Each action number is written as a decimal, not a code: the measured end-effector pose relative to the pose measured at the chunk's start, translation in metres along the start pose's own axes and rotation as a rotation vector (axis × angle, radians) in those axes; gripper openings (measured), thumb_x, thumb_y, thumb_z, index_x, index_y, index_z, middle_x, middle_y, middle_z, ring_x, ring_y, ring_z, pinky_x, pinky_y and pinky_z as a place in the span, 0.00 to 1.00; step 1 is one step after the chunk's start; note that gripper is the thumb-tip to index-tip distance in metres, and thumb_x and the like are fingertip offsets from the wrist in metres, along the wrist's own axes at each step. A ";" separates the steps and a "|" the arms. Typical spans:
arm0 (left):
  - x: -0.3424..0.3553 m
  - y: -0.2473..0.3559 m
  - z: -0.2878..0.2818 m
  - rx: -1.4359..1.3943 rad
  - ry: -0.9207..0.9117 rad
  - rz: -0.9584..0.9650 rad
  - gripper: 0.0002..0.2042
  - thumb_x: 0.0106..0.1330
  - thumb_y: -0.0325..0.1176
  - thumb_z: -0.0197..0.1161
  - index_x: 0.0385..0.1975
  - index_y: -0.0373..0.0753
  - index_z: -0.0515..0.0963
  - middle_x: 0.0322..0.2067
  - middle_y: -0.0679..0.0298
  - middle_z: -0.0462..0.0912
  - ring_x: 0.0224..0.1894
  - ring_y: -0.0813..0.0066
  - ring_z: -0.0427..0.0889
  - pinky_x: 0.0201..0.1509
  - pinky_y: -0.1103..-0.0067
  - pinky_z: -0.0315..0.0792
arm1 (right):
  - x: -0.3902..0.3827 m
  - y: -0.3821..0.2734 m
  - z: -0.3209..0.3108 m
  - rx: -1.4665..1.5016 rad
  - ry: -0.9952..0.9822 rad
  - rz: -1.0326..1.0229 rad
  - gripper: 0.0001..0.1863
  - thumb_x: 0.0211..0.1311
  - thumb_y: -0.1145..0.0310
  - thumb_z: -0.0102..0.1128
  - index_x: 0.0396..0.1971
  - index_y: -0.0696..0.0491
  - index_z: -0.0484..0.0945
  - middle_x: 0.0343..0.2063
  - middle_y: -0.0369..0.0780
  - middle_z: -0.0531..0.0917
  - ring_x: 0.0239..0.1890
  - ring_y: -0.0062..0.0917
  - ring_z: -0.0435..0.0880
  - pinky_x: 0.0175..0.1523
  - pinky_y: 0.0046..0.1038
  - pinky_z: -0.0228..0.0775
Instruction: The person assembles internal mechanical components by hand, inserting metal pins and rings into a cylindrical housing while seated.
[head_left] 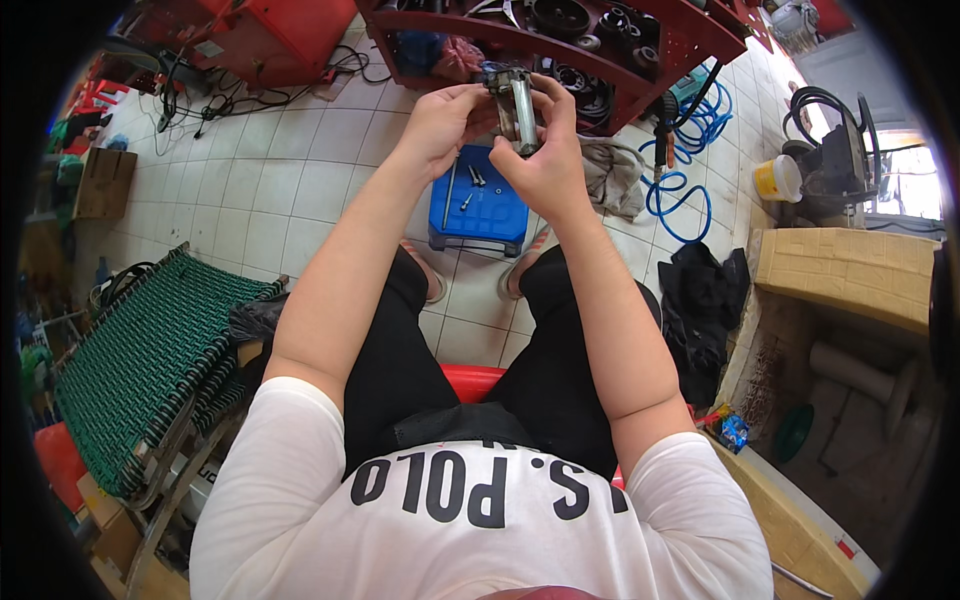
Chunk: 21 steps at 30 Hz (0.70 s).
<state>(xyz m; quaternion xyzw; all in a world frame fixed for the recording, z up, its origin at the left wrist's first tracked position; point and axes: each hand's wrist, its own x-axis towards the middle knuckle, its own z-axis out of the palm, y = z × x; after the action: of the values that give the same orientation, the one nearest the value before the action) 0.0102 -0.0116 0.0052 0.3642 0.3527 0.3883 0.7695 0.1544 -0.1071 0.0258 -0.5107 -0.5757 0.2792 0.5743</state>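
Both my hands are raised in front of me and hold one grey metal part (pixel 513 105), a blocky piece with a shiny cylinder along it. My left hand (pixel 447 120) grips its left side with fingers curled over the top. My right hand (pixel 545 155) wraps its right side and lower end. Below the hands, on the tiled floor, a low blue plastic stool (pixel 490 215) carries a thin metal rod and a few small bolts.
I sit on a red seat (pixel 470 380), feet in sandals by the blue stool. A green woven cot (pixel 150 350) stands at my left. A red shelf (pixel 600 50) of dark machine parts is ahead, a blue coiled hose (pixel 690 160) and grey rag to its right.
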 end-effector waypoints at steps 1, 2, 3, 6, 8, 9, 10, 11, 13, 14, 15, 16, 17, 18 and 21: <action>0.000 0.000 -0.001 0.003 -0.004 0.003 0.10 0.78 0.32 0.56 0.48 0.33 0.82 0.44 0.59 0.88 0.45 0.69 0.88 0.57 0.71 0.82 | 0.000 0.000 0.000 -0.007 0.000 -0.001 0.44 0.49 0.73 0.68 0.68 0.53 0.58 0.58 0.51 0.77 0.53 0.38 0.85 0.56 0.35 0.79; 0.001 0.000 -0.001 0.007 -0.007 0.007 0.10 0.78 0.32 0.56 0.48 0.33 0.82 0.44 0.59 0.88 0.45 0.69 0.88 0.57 0.71 0.81 | 0.000 0.000 0.001 -0.014 -0.001 -0.002 0.44 0.49 0.73 0.67 0.68 0.53 0.58 0.58 0.51 0.78 0.52 0.38 0.86 0.55 0.35 0.79; 0.001 0.000 -0.002 0.006 -0.006 0.007 0.10 0.78 0.32 0.56 0.48 0.33 0.82 0.44 0.59 0.88 0.45 0.69 0.88 0.57 0.71 0.81 | 0.000 -0.002 0.001 -0.014 -0.002 -0.001 0.44 0.49 0.73 0.67 0.68 0.53 0.58 0.58 0.51 0.78 0.52 0.38 0.86 0.55 0.35 0.79; 0.000 0.001 0.000 0.000 0.002 0.006 0.10 0.78 0.32 0.56 0.47 0.33 0.82 0.45 0.60 0.87 0.46 0.70 0.87 0.57 0.72 0.81 | -0.001 -0.005 0.000 -0.020 0.000 0.034 0.44 0.49 0.73 0.67 0.68 0.53 0.57 0.57 0.50 0.78 0.50 0.36 0.87 0.54 0.35 0.80; -0.002 0.002 0.004 0.028 -0.001 -0.006 0.10 0.79 0.32 0.54 0.49 0.34 0.79 0.45 0.60 0.85 0.47 0.70 0.85 0.59 0.72 0.80 | -0.002 -0.003 0.000 0.007 -0.005 0.040 0.44 0.50 0.74 0.67 0.68 0.54 0.57 0.57 0.50 0.78 0.50 0.35 0.86 0.54 0.34 0.79; -0.002 0.002 0.003 0.028 0.001 -0.006 0.10 0.79 0.32 0.54 0.49 0.34 0.79 0.45 0.60 0.85 0.47 0.70 0.85 0.59 0.72 0.80 | -0.001 -0.004 0.001 0.009 -0.006 0.040 0.44 0.50 0.74 0.67 0.68 0.54 0.57 0.57 0.50 0.78 0.50 0.35 0.86 0.54 0.34 0.79; -0.002 0.003 0.002 0.024 -0.005 -0.002 0.10 0.79 0.32 0.54 0.49 0.34 0.79 0.45 0.60 0.85 0.47 0.70 0.85 0.59 0.72 0.80 | -0.001 -0.005 0.002 0.008 0.000 0.027 0.44 0.50 0.74 0.67 0.68 0.54 0.57 0.57 0.50 0.77 0.50 0.35 0.86 0.54 0.34 0.79; -0.002 0.003 0.001 0.020 -0.011 0.001 0.10 0.79 0.32 0.54 0.49 0.35 0.79 0.45 0.60 0.85 0.47 0.70 0.85 0.59 0.72 0.80 | -0.001 -0.006 0.002 0.007 0.006 0.015 0.44 0.50 0.74 0.67 0.68 0.54 0.57 0.57 0.49 0.77 0.51 0.34 0.86 0.55 0.34 0.79; -0.002 0.003 0.003 0.015 -0.007 0.001 0.09 0.79 0.32 0.55 0.48 0.35 0.79 0.45 0.60 0.85 0.47 0.70 0.85 0.59 0.72 0.80 | -0.001 -0.005 0.001 0.004 0.005 0.011 0.43 0.50 0.74 0.67 0.68 0.54 0.57 0.58 0.49 0.77 0.51 0.34 0.85 0.55 0.34 0.79; -0.003 0.003 0.004 0.010 -0.002 0.002 0.09 0.79 0.31 0.55 0.48 0.35 0.79 0.45 0.60 0.85 0.47 0.70 0.85 0.59 0.72 0.80 | -0.001 -0.005 0.001 0.001 0.004 0.006 0.43 0.50 0.74 0.67 0.68 0.54 0.57 0.58 0.49 0.77 0.51 0.34 0.85 0.55 0.34 0.79; -0.003 0.003 0.004 0.010 -0.001 0.002 0.09 0.79 0.31 0.55 0.48 0.35 0.79 0.45 0.60 0.85 0.47 0.70 0.85 0.59 0.72 0.80 | -0.001 -0.006 0.001 0.002 0.003 0.006 0.43 0.50 0.74 0.67 0.68 0.54 0.57 0.58 0.49 0.77 0.51 0.34 0.85 0.55 0.34 0.79; -0.003 0.003 0.003 -0.006 -0.006 0.006 0.09 0.78 0.31 0.55 0.48 0.35 0.79 0.45 0.60 0.85 0.47 0.70 0.85 0.59 0.72 0.80 | 0.000 -0.006 0.001 0.000 0.000 0.007 0.43 0.50 0.74 0.67 0.68 0.54 0.57 0.58 0.49 0.77 0.51 0.34 0.85 0.55 0.34 0.79; -0.003 0.003 0.003 -0.023 -0.011 0.009 0.09 0.78 0.31 0.55 0.49 0.35 0.79 0.45 0.60 0.85 0.48 0.70 0.85 0.59 0.71 0.80 | 0.000 -0.006 0.001 -0.001 -0.004 0.007 0.43 0.50 0.74 0.67 0.68 0.54 0.57 0.58 0.49 0.77 0.51 0.34 0.85 0.56 0.34 0.79; -0.003 0.003 0.004 -0.023 -0.011 0.008 0.09 0.78 0.31 0.55 0.49 0.35 0.79 0.45 0.60 0.85 0.48 0.70 0.85 0.59 0.71 0.80 | 0.000 -0.005 0.001 -0.002 -0.003 0.008 0.43 0.50 0.74 0.67 0.68 0.54 0.57 0.58 0.49 0.77 0.51 0.34 0.85 0.56 0.34 0.79; -0.003 0.002 0.005 -0.065 -0.021 0.009 0.08 0.78 0.30 0.55 0.49 0.36 0.78 0.46 0.60 0.85 0.48 0.70 0.85 0.60 0.72 0.80 | 0.000 -0.004 -0.001 -0.021 0.000 -0.027 0.43 0.50 0.74 0.67 0.68 0.54 0.57 0.59 0.50 0.76 0.52 0.35 0.85 0.56 0.34 0.79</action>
<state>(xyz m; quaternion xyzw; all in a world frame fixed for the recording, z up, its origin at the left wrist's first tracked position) 0.0120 -0.0145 0.0101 0.3449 0.3300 0.3993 0.7828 0.1544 -0.1082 0.0296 -0.5090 -0.5854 0.2652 0.5726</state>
